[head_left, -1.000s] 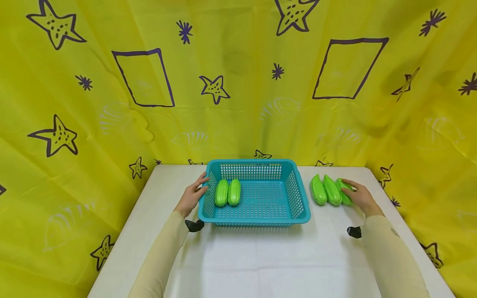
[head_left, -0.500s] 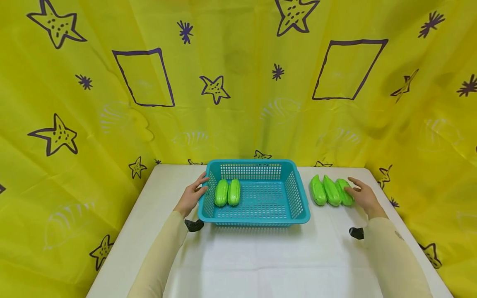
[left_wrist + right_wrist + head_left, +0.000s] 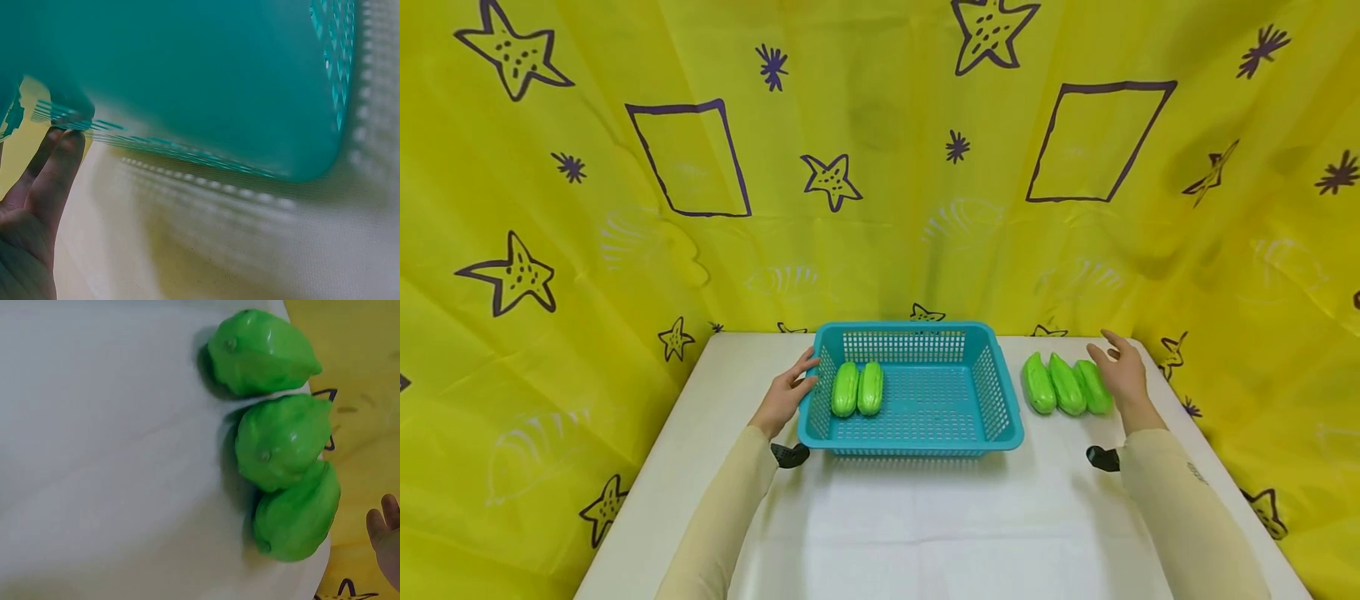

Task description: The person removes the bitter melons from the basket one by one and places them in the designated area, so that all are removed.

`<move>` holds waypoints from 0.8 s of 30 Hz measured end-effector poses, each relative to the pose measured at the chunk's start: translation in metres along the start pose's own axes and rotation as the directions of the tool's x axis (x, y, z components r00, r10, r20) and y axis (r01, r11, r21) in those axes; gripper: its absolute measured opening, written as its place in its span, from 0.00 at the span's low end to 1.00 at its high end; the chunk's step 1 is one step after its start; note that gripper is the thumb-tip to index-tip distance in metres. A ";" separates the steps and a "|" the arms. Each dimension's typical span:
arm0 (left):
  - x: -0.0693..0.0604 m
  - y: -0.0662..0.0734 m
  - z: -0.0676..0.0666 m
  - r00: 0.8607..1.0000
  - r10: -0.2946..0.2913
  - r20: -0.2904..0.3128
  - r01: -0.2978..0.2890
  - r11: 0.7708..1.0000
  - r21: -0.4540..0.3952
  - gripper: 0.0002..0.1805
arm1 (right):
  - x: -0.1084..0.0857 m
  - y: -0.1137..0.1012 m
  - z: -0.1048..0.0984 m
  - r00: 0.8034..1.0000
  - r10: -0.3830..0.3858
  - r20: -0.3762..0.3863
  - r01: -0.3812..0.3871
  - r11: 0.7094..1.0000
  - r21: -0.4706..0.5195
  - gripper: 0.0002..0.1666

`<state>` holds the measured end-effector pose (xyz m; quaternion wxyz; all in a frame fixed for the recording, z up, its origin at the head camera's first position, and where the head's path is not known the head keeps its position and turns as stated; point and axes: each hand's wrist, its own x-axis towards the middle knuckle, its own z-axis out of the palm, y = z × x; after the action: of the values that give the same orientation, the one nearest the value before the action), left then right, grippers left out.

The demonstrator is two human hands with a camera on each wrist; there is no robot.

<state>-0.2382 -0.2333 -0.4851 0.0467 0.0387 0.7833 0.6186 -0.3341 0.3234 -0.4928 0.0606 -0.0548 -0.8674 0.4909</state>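
A teal basket stands on the white table with two green vegetables lying side by side in its left part. My left hand touches the basket's left rim, fingers nearly straight; in the left wrist view the fingers rest against the basket's wall. Three more green vegetables lie in a row right of the basket, close together. My right hand is just right of the row, fingers spread, holding nothing. The right wrist view shows it apart from the nearest vegetable.
Yellow patterned curtain surrounds the table at the back and both sides. White table surface extends in front of the basket. A dark object is by the left wrist, another by the right wrist.
My right hand has come off the rightmost vegetable of the row and risen towards the table's back edge. The left hand and basket have stayed in place.
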 end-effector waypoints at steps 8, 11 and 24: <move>0.000 0.001 0.001 1.000 -0.006 -0.002 0.006 1.000 0.010 0.27 | -0.005 -0.043 0.017 0.998 -0.019 0.056 0.015 0.997 0.072 0.41; 0.000 0.001 0.001 1.000 -0.007 -0.004 0.007 1.000 0.015 0.26 | -0.006 -0.056 0.024 0.997 -0.019 0.075 0.011 0.994 0.106 0.41; -0.001 0.002 0.001 1.000 -0.016 -0.004 0.016 1.000 0.018 0.27 | -0.013 -0.085 0.051 0.991 -0.015 0.133 -0.013 0.979 0.203 0.42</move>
<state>-0.2371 -0.2316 -0.4837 0.0498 0.0317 0.7892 0.6113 -0.3321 0.2347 -0.4468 0.0080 -0.0150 -0.8148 0.5794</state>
